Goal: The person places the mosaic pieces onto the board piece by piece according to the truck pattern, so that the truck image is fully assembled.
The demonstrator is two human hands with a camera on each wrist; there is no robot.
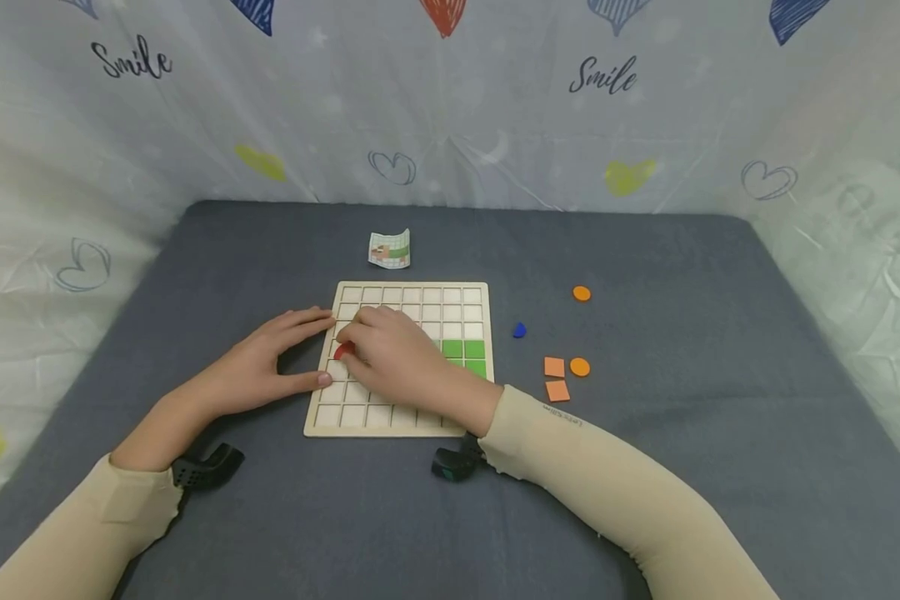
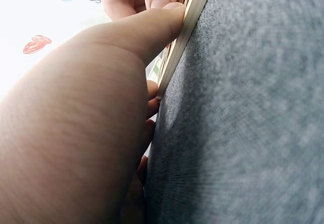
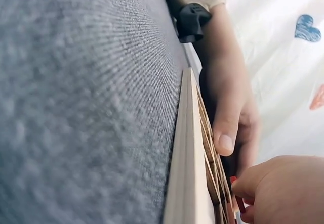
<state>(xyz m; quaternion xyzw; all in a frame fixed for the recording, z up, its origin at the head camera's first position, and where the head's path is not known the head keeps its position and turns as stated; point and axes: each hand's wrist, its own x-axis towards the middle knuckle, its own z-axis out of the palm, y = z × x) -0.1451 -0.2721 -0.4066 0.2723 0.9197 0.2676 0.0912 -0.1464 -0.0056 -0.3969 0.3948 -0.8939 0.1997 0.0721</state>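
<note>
On the dark table lies a wooden grid board point(image 1: 452, 295) with pale square cells. My right hand point(image 1: 401, 354) is over its left part, pinching a thin red piece point(image 1: 342, 351) between thumb and fingers. In the right wrist view the red piece point(image 3: 240, 202) stands tilted close to the grid. My left hand point(image 1: 258, 360) rests at the board's left edge, fingers spread, its thumb and fingertips right at the rim. Several green squares point(image 1: 474, 348) sit in cells on the board's right side. My right hand and wrist hide the middle cells.
Right of the board lie a small blue piece point(image 1: 520, 331), two orange discs point(image 1: 582, 293) and two light-orange squares point(image 1: 554, 367). A small printed picture card point(image 1: 389, 250) lies behind the board. A printed curtain point(image 1: 495, 125) surrounds the table's back and sides.
</note>
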